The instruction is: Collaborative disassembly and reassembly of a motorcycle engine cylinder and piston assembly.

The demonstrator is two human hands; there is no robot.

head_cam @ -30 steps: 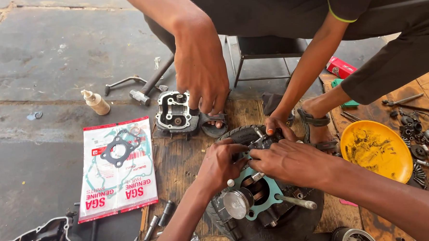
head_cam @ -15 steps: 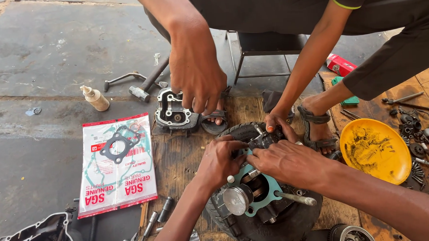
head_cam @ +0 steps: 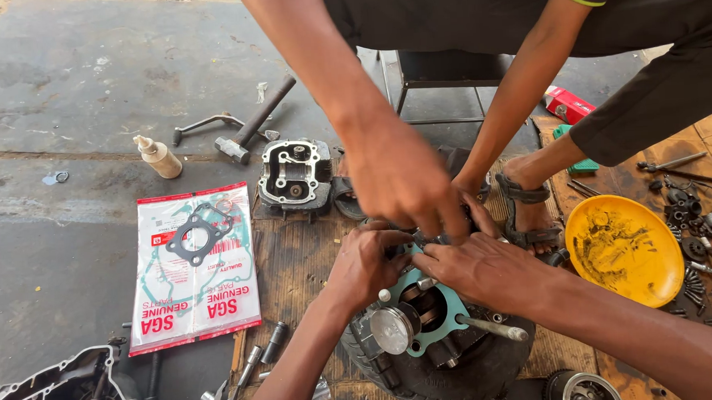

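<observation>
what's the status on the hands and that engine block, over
Left hand and right hand both on the teal gasket atop the engine block. Piston exposed. Co-worker's hand crowding the same spot.

Teal paper-like gasket (head_cam: pixel 457 309) lies matt on the engine's dull metal; piston (head_cam: pixel 394 330) crown shines; glossy plastic gasket packet (head_cam: pixel 192 267); rough worn wooden board (head_cam: pixel 295 263).

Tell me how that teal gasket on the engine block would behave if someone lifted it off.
The teal gasket looks like a thin flat sheet with big cutouts, so it would probably flex and weigh very little. Its narrow webs between holes could tear or crease if tugged. It sits over a stud on the engine block, under the left hand and right hand, so it likely must lift straight off.
</observation>
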